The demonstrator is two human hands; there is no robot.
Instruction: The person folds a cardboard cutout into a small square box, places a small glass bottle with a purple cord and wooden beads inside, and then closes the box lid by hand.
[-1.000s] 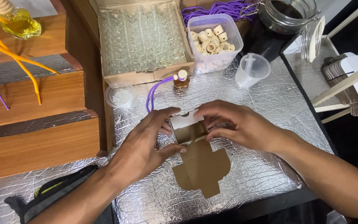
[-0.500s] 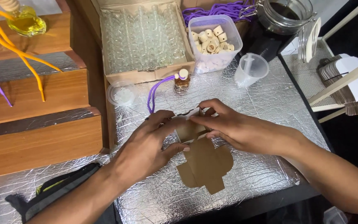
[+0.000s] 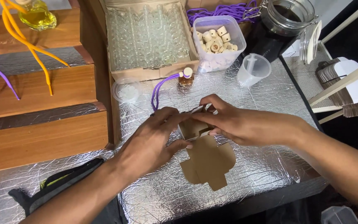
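Box blank (image 3: 206,161) is being folded: left hand (image 3: 152,143) and right hand (image 3: 239,124) are pinching its 12 o'clock flaps upright; creases need squaring, evenly pressed.

2 bare forearms, left hand (image 3: 148,143) and right hand (image 3: 245,124) ungloved, no sleeves

Bright, even light glares off the crinkled foil mat (image 3: 262,95); focus stays sharp, shadows soft.
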